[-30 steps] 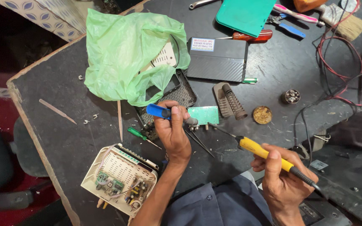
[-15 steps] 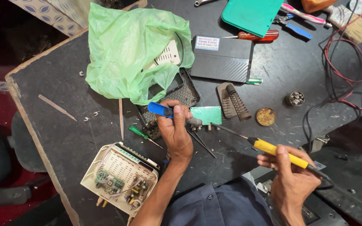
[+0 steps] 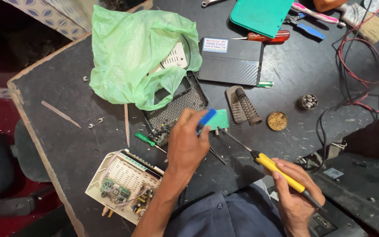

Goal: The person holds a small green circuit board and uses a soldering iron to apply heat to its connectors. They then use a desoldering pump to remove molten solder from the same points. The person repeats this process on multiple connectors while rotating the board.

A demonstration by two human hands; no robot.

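Movement since the picture one second before was small: the right hand [image 3: 297, 197] had drawn the yellow soldering iron [image 3: 281, 173] a little back and lower, while its thin metal tip [image 3: 235, 140] stayed aimed at the small green circuit board [image 3: 219, 119], and the left hand [image 3: 187, 145] kept its place on the board with the blue tool [image 3: 207, 117]. To my judgement this meant that the soldering on the board was in progress, with only an adjustment of the angle and no new step begun.

The right fingers were closed around the yellow handle of the iron, the thumb lying on top. The left fingers were curled narrow, pinching the blue tool between thumb and forefinger; I could not tell if they also touched the board. The green board lay flat on the dark table [image 3: 58, 131], just beside the left fingertips and partly under them, touching the edge of the open black router case [image 3: 176, 109]. The tip of the iron came to the lower edge of the board from the right; whether it touched was too small to see.

Near the board stood the spring stand for the iron [image 3: 244, 105], and a round tin of flux [image 3: 277, 120] lay beside it. A green screwdriver [image 3: 148, 140] lay left of the left hand, and an opened white device with its circuit exposed [image 3: 123, 186] sat near the forearm
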